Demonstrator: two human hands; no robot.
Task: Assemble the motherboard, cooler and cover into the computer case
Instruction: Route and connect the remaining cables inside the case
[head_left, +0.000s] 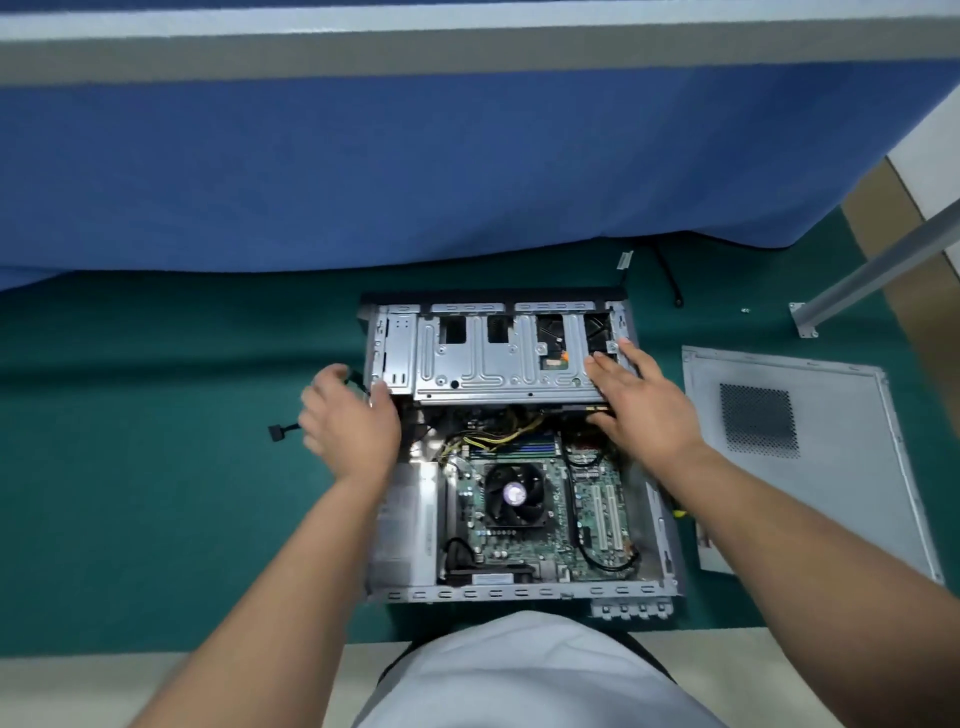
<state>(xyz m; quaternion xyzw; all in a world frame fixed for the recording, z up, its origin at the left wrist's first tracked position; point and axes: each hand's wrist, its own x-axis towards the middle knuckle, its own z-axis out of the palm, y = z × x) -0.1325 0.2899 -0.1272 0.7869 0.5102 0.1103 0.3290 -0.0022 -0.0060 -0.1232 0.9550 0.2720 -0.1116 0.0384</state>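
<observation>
Two bare forearms, no sleeves in view, hands (353, 415) ungloved, white garment (530, 675) below

The computer case (519, 457) lies on its side, open face up, a grey steel shell. Inside it the green motherboard (540, 514) sits flat against the case floor. The cooler (514, 493), a black round fan with a pale hub, sits on the motherboard's left-centre. A silver drive cage (493, 353) spans the case's far end. The cover (810, 457), a grey panel with a dark mesh vent, lies flat just right of the case.
</observation>
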